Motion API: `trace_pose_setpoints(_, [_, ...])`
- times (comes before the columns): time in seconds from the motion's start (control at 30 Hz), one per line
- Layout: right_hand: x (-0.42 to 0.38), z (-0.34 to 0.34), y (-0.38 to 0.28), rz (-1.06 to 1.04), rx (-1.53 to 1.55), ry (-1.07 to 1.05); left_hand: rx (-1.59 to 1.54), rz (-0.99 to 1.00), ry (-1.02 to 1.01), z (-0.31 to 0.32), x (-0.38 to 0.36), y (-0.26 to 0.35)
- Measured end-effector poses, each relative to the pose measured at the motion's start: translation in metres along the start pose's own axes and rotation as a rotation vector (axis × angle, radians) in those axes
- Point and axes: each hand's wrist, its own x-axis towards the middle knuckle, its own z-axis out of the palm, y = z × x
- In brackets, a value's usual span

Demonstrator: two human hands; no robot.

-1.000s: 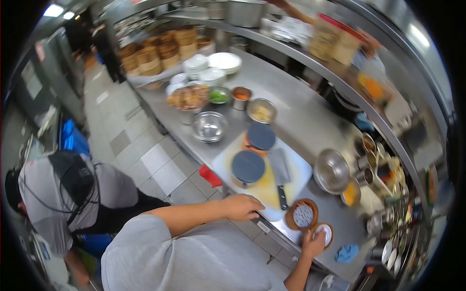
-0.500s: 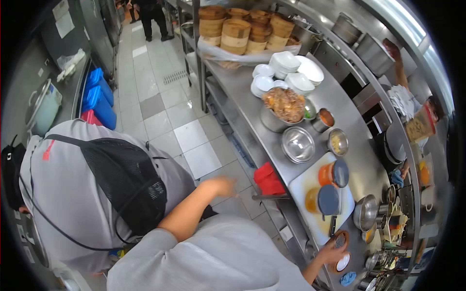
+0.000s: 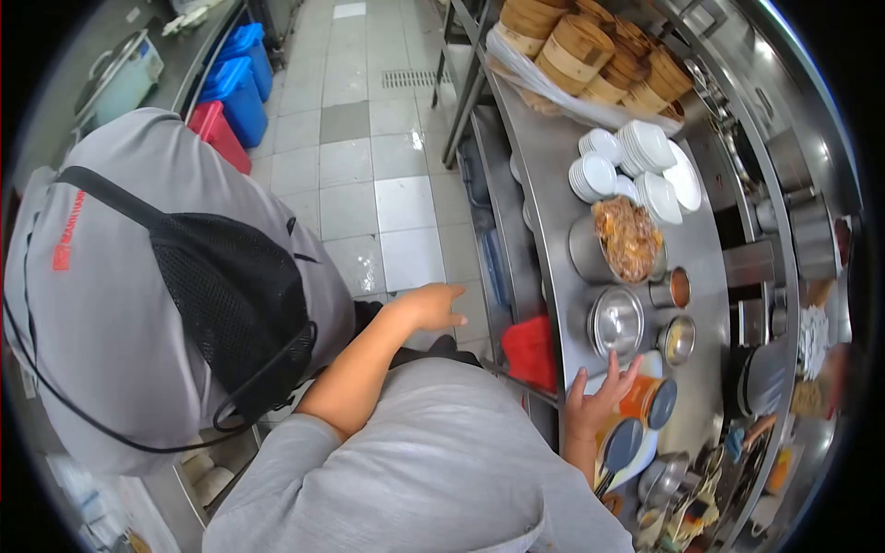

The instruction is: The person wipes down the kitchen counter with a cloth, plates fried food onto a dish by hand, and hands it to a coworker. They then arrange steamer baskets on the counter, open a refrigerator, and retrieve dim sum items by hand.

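Observation:
My right hand [image 3: 599, 398] is open with its fingers spread, reaching over the steel counter and hiding part of the white cutting board [image 3: 643, 459]. Right beside it, on the board, are a jar of orange contents with a dark lid [image 3: 660, 403] and a second jar with a dark lid [image 3: 624, 443]. Just beyond my fingertips sit stacked steel bowls [image 3: 616, 322]. My left hand [image 3: 430, 307] hangs over the floor in front of my body, fingers apart and holding nothing.
A co-worker with a black mesh bag [image 3: 235, 313] stands close on my left. Along the counter are a pot of wrapped food [image 3: 627, 241], white dishes [image 3: 648, 147] and bamboo steamers [image 3: 576, 53]. A red container [image 3: 528, 353] juts out below the counter edge. Blue bins [image 3: 235, 100] line the aisle.
My right hand has left the brown round item near the knife and moved up the counter, opening its fingers. The view has shifted. A person down the aisle is out of view.

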Motion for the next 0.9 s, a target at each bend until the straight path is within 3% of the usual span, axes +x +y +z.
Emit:
trace_pose_setpoints(0.07, [0.032,0.010,0.009,-0.068,0.025,0.036,0.006,0.001,0.102,-0.007,0.012,-0.007])
trace_pose_setpoints(0.17, [0.083,0.024,0.014,-0.104,0.238,0.081,0.032,-0.162,0.075,-0.018,0.042,-0.005])
trace_pose_setpoints(0.27, [0.130,0.045,0.004,-0.217,0.421,0.039,-0.012,-0.044,0.111,-0.034,0.088,-0.005])
trace_pose_setpoints(0.33, [0.153,0.063,-0.005,-0.279,0.424,0.023,-0.389,0.041,0.047,-0.048,0.125,-0.015])
trace_pose_setpoints(0.37, [0.164,0.068,-0.016,-0.338,0.486,-0.050,-0.393,0.035,0.055,-0.051,0.135,-0.026])
trace_pose_setpoints(0.43, [0.185,0.087,-0.035,-0.413,0.555,-0.157,-0.677,-0.150,0.163,-0.067,0.154,-0.062])
trace_pose_setpoints(0.5, [0.201,0.109,-0.051,-0.422,0.591,-0.210,-0.147,-0.215,0.364,-0.048,0.194,-0.174])
trace_pose_setpoints(0.53, [0.212,0.124,-0.060,-0.418,0.624,-0.271,-0.034,-0.225,0.423,-0.038,0.206,-0.234])
trace_pose_setpoints(0.6, [0.233,0.160,-0.079,-0.356,0.653,-0.285,-0.350,-0.484,0.433,-0.070,0.167,-0.251])
trace_pose_setpoints(0.63, [0.247,0.182,-0.089,-0.284,0.683,-0.314,-0.242,-0.373,0.755,-0.037,0.176,-0.317])
trace_pose_setpoints(0.67, [0.258,0.204,-0.097,-0.286,0.690,-0.294,-0.521,-0.680,0.469,-0.054,0.171,-0.341])
trace_pose_setpoints(0.7, [0.272,0.226,-0.104,-0.276,0.645,-0.367,-0.775,-0.822,0.494,-0.057,0.162,-0.358])
trace_pose_setpoints(0.73, [0.294,0.246,-0.118,-0.265,0.599,-0.439,-0.865,-0.962,0.459,-0.050,0.162,-0.399])
trace_pose_setpoints(0.8, [0.344,0.272,-0.158,-0.333,0.530,-0.441,-0.709,-1.027,0.283,-0.036,0.172,-0.474])
trace_pose_setpoints(0.83, [0.369,0.286,-0.175,-0.404,0.488,-0.506,-0.780,-1.078,0.399,-0.078,0.155,-0.446])
trace_pose_setpoints(0.87, [0.395,0.302,-0.195,-0.477,0.443,-0.572,-0.902,-1.285,0.451,-0.135,0.148,-0.407])
trace_pose_setpoints(0.9, [0.424,0.317,-0.217,-0.499,0.447,-0.557,-0.990,-1.237,0.477,-0.172,0.148,-0.408])
